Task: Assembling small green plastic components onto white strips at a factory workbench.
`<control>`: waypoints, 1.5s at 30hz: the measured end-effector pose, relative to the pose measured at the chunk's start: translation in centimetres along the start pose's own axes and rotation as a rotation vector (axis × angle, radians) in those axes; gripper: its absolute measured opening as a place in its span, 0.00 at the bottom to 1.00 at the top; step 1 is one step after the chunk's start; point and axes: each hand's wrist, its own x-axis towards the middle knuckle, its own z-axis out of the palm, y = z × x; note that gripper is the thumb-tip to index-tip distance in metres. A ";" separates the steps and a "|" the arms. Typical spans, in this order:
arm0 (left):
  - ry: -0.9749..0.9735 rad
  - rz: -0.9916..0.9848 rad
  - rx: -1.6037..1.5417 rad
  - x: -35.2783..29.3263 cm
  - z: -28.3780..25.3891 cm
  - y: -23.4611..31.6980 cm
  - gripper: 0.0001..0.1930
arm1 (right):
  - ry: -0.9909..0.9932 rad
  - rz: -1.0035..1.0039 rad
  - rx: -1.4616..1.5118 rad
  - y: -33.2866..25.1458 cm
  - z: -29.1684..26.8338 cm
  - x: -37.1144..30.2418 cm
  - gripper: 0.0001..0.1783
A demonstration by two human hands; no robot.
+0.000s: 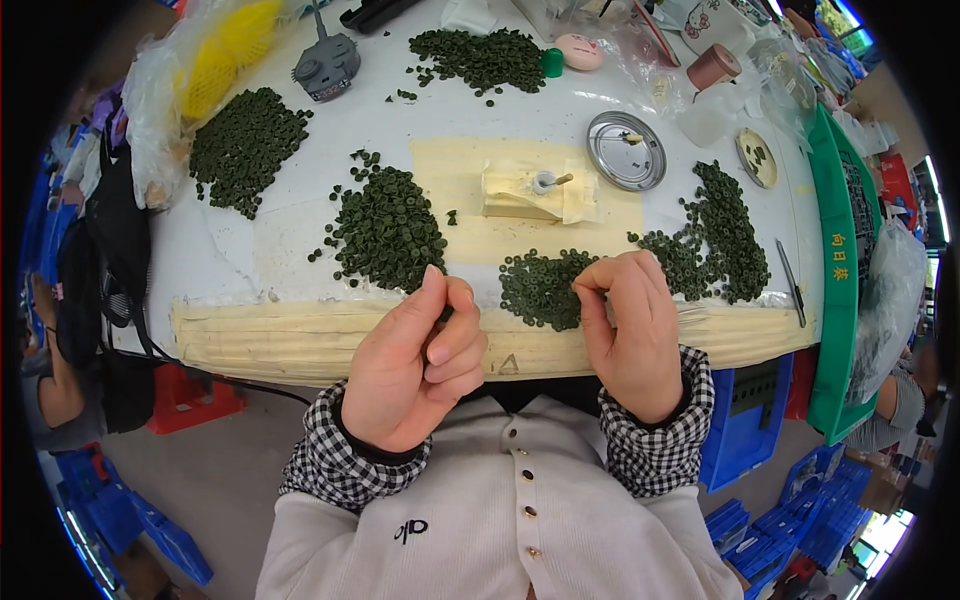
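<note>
My left hand (415, 360) is closed, thumb and fingers curled together near the table's front edge. Between them shows a bit of dark green, too small to make out clearly. Just beyond it spreads a heap of small dark green round pieces (385, 228). My right hand (635, 335) pinches thumb and forefinger together at the right edge of a flatter heap of small green ring-shaped pieces (540, 285); whatever it may hold is hidden. Past both hands stands a tape-covered block (520, 198), with a small wooden stick (563, 180) at a round white fitting on top.
More green pieces lie in heaps at left (248, 150), far middle (480, 58) and right (735, 240). A round metal lid (627, 165), a pen-like tool (790, 280) and a grey device (326, 65) rest on the table. A green tray (835, 300) stands at the right edge.
</note>
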 end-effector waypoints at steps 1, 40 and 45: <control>0.052 -0.001 -0.001 0.0 0.3 -0.1 0.13 | 0.008 0.002 0.014 0.0 0.0 0.0 0.10; 0.053 -0.013 0.189 1.1 0.7 -1.7 0.10 | 0.010 0.386 0.604 -1.4 -1.0 -0.4 0.06; 0.043 -0.019 0.146 1.0 0.2 -1.5 0.08 | -0.067 0.462 0.826 -1.5 -1.3 -0.6 0.06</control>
